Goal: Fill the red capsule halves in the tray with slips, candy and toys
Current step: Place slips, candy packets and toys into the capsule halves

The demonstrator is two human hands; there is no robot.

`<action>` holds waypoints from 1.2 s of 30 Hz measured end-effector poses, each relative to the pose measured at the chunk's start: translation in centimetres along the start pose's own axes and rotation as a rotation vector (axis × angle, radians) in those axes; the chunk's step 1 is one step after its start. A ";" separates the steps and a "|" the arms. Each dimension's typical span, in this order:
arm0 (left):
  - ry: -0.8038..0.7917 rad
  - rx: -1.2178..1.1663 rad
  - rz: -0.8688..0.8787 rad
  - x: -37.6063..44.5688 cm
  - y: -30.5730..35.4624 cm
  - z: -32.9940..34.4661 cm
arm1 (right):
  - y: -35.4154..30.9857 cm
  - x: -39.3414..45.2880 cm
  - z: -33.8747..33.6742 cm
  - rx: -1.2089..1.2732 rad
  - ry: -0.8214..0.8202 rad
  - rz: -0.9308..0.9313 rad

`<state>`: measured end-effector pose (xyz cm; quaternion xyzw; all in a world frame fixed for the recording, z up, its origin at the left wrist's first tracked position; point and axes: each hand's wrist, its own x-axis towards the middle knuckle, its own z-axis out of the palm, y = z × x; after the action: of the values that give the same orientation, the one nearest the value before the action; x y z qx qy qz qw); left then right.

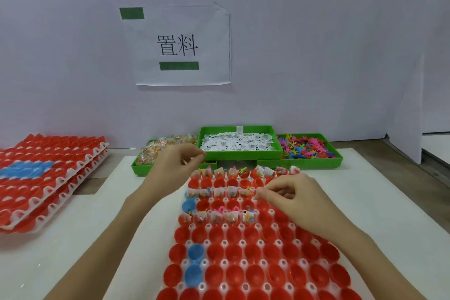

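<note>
A white tray (243,242) full of red capsule halves (233,254) lies in front of me, with a few blue halves (195,252) on its left side. Several far capsules (220,217) hold slips, candy and toys. My left hand (175,163) hovers at the near edge of the candy bin (146,153), fingers curled, with a small pale item showing under them. My right hand (289,193) is over the tray's right part, thumb and fingertips drawn together beside the filled row. What it pinches is hidden.
Behind the tray stand three green bins: candy, white slips (238,143) in the middle, coloured toys (306,150) on the right. Stacked trays of red halves (48,173) lie at the left. A paper sign (180,46) hangs on the wall.
</note>
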<state>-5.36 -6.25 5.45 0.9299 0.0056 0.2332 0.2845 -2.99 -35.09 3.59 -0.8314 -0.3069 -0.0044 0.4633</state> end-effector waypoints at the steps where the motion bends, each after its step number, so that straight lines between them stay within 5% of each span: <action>1: 0.062 0.070 -0.073 1.1 -1.4 0.0 | 0.0 0.1 -0.1 0.013 0.021 0.004; 6: -0.081 0.337 -0.091 4.9 -5.6 1.0 | 0.7 0.2 -0.3 0.010 0.089 0.006; 13: -0.276 0.413 -0.194 7.3 -5.9 2.6 | 1.6 0.4 -0.7 0.017 0.139 0.034; 22: 0.022 0.372 -0.129 4.2 -5.2 3.1 | 1.6 0.3 -0.9 -0.010 0.172 0.030; 27: 0.314 0.034 -0.089 -1.3 -2.4 2.0 | 1.8 0.5 -1.2 -0.003 0.233 0.030; 32: 0.253 -0.404 -0.147 -7.2 0.4 1.3 | 2.4 3.0 -1.3 -0.167 0.229 0.007; 36: 0.198 -0.469 -0.154 -8.3 0.6 1.7 | 2.9 7.9 -1.3 -0.364 0.138 0.015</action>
<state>-12.10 -8.81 0.93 0.8080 0.0498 0.2957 0.5071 5.29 -33.25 4.38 -0.9014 -0.2623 -0.1131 0.3253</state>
